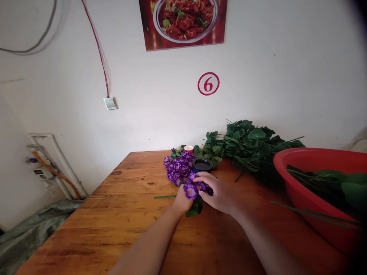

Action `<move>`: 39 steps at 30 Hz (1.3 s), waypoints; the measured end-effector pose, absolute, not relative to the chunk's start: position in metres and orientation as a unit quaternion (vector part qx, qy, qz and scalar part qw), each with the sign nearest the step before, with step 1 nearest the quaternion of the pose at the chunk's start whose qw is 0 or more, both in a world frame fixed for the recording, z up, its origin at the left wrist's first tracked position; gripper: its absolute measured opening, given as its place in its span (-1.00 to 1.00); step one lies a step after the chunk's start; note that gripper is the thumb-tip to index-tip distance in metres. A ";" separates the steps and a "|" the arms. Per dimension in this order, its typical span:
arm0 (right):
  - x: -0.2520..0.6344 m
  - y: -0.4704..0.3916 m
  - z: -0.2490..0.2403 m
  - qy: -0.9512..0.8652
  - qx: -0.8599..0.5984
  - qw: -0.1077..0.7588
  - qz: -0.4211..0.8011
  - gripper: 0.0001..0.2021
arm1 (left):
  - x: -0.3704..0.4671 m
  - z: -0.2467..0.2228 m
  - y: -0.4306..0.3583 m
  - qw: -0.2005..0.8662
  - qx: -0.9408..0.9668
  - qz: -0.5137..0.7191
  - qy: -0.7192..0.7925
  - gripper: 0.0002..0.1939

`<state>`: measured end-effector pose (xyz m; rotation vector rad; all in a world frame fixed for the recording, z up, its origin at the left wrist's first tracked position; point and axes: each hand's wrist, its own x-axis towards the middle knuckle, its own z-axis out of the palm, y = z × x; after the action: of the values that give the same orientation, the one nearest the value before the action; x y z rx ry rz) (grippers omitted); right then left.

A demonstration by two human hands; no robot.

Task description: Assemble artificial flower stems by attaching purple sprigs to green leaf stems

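Observation:
In the middle of the head view, my left hand (182,201) is closed round the stem of a purple artificial flower (190,191). The thin green stem (164,196) sticks out to the left of that hand, and green leaves (194,209) hang below. My right hand (217,196) curls its fingers over the blossoms from the right, its fingertips on the petals. Just beyond lies a pile of purple flowers (178,168). A dark round container (202,164) stands behind my right hand, and a small red cup (188,148) with a pale inside is farther back.
Bunches of green leafy stems (252,141) lie against the wall at the back right. A large red basin (301,194) holding more greenery stands at the right, with long green stems (315,215) across its front. The wooden table (123,214) ends at the left.

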<state>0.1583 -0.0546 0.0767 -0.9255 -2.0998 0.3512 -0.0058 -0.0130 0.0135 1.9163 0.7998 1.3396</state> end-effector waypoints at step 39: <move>0.134 -0.042 0.039 -0.807 -0.339 0.482 -0.032 -0.76 | -0.002 0.005 -0.008 0.282 0.748 0.481 0.360 -0.77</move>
<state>0.1338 -0.0425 0.0394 -0.8251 -1.9679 -0.0788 -0.0019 -0.0080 0.0049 2.0034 0.9634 1.2876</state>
